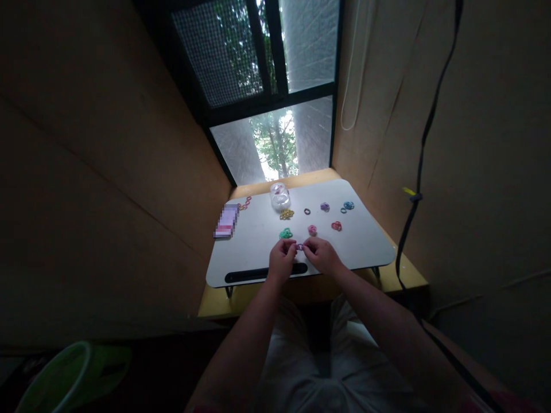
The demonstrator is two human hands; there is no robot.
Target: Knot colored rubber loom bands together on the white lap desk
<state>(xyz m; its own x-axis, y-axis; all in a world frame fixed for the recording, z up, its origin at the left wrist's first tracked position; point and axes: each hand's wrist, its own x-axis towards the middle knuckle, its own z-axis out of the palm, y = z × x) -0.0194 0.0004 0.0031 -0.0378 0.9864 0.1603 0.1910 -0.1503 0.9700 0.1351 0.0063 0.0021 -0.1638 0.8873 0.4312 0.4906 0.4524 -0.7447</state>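
Close to the front edge of the white lap table (258, 252), my left hand (282, 257) and my right hand (322, 256) pinch a small purple ring-shaped link (300, 247) between them. Fingers of both hands are closed on it; whether it is one link or two joined cannot be made out. Just beyond my left hand lies a green pile of links (286, 233). A pink pile (312, 230) sits just past my right hand, with a red pile (336, 226) to its right. Farther back are a yellow pile (287, 214), a single dark ring (307, 211), a purple pile (325, 206) and a blue pile (348, 205).
A clear plastic jar (280, 198) stands at the back. At the left are a short reddish chain (246, 203) and a phone-like device (227, 221). A black slot (245, 276) runs along the front. A dark strap (424, 137) hangs at right; walls flank the table.
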